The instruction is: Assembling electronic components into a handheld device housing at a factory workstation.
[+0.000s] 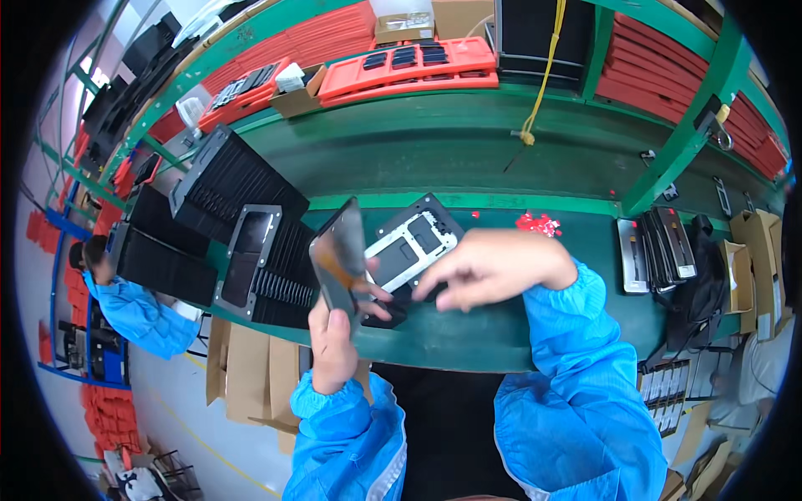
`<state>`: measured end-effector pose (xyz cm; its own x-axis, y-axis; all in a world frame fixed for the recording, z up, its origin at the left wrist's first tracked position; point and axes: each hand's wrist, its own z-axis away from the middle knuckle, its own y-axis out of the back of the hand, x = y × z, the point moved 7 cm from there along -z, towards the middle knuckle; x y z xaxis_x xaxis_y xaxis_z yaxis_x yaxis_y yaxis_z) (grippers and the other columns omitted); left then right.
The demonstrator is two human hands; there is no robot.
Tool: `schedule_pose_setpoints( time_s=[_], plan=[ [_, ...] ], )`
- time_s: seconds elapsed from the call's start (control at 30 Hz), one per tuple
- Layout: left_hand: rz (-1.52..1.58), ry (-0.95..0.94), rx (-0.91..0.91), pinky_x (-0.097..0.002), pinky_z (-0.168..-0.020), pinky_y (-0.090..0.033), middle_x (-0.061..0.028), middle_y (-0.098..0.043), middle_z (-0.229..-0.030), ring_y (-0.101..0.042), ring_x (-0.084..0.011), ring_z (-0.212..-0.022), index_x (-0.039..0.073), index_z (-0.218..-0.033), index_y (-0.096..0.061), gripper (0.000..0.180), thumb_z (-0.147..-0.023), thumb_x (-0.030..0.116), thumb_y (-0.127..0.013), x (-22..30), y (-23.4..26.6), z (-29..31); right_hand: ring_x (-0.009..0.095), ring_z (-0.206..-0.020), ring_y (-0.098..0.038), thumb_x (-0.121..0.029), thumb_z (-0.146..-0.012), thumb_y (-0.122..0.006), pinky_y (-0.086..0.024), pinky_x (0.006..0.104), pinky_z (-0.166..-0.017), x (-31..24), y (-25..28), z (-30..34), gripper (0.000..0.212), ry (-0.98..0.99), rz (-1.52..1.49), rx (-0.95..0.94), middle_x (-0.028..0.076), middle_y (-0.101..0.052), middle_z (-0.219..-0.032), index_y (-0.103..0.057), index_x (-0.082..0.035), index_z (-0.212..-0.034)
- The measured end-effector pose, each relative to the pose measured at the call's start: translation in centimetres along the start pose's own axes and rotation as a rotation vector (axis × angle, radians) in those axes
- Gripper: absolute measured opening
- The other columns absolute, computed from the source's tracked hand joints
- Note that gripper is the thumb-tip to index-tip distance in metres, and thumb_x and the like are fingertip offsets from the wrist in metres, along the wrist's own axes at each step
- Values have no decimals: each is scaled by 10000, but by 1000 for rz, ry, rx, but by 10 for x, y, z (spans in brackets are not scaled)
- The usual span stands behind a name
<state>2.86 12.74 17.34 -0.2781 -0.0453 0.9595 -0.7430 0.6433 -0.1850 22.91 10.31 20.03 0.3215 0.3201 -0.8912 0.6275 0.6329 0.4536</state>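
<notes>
My left hand [332, 346] is closed around a dark, glossy phone-shaped panel [338, 250], held nearly upright above the bench. Its fingers show past the panel's right edge, and the panel's surface carries a reflection. My right hand [497, 265] is just to the right, fingers apart and loosely bent, with nothing seen in it. Behind and between the hands lies a white-and-black phone frame [399, 260] on a black holder plate [429, 204], partly covered by my right hand. A small dark item [391, 316] by the left fingers is too hidden to make out.
Stacked black holder plates [288, 280] stand to the left on the green bench [468, 338]. Red scraps [539, 224] lie behind my right hand. Several phone-like panels [656, 250] stand at right beside a black bag [700, 292]. A yellow cord [545, 75] hangs ahead. A co-worker [142, 313] sits far left.
</notes>
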Motion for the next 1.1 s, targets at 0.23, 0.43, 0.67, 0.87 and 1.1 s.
schedule_pose_setpoints(
  time_s=[0.23, 0.43, 0.67, 0.87, 1.1],
  plan=[
    [-1234, -149, 195, -516, -1127, -429, -150, -594, -1386, -607, -292, -1203, 32, -1470, -551, 675, -884, 282, -774, 29, 10, -25, 84, -690, -597, -189, -1024, -655, -481, 280, -610, 57, 66, 10, 200, -65, -5, 734, 31, -671, -745, -726, -5, -1057],
    [-1406, -210, 72, -599, -1181, -295, -143, -674, -1243, -593, -339, -1185, 77, -1478, -550, 779, -801, 307, -860, 13, -4, -47, 96, -668, -579, -219, -1010, -675, -466, 293, -603, 68, 75, 20, 233, -133, 77, 821, 40, -648, -723, -722, 8, -1032],
    [-1336, -229, 97, -628, -1211, -232, -135, -692, -1219, -595, -332, -1203, 60, -1481, -533, 792, -817, 349, -853, 1, -20, -69, 154, -667, -617, -338, -1017, -655, -492, 337, -625, 76, 74, 19, 354, -166, 126, 872, 69, -648, -722, -727, 4, -1081],
    [-1383, -225, 89, -643, -1205, -231, -129, -687, -1216, -597, -333, -1212, 54, -1465, -537, 814, -790, 354, -879, -2, -24, -72, 287, -836, -711, -430, -1037, -587, -547, 402, -762, 88, 64, 14, 506, -295, 120, 689, 165, -741, -911, -682, 29, -1227],
    [-1453, -274, 112, -654, -1202, -232, -116, -672, -1227, -596, -330, -1222, 72, -1446, -550, 864, -723, 362, -925, 6, -26, -58, 384, -992, -712, -478, -1036, -574, -545, 451, -867, 100, 48, 7, 596, -320, 190, 530, 244, -737, -1084, -620, 44, -1320]
  ],
)
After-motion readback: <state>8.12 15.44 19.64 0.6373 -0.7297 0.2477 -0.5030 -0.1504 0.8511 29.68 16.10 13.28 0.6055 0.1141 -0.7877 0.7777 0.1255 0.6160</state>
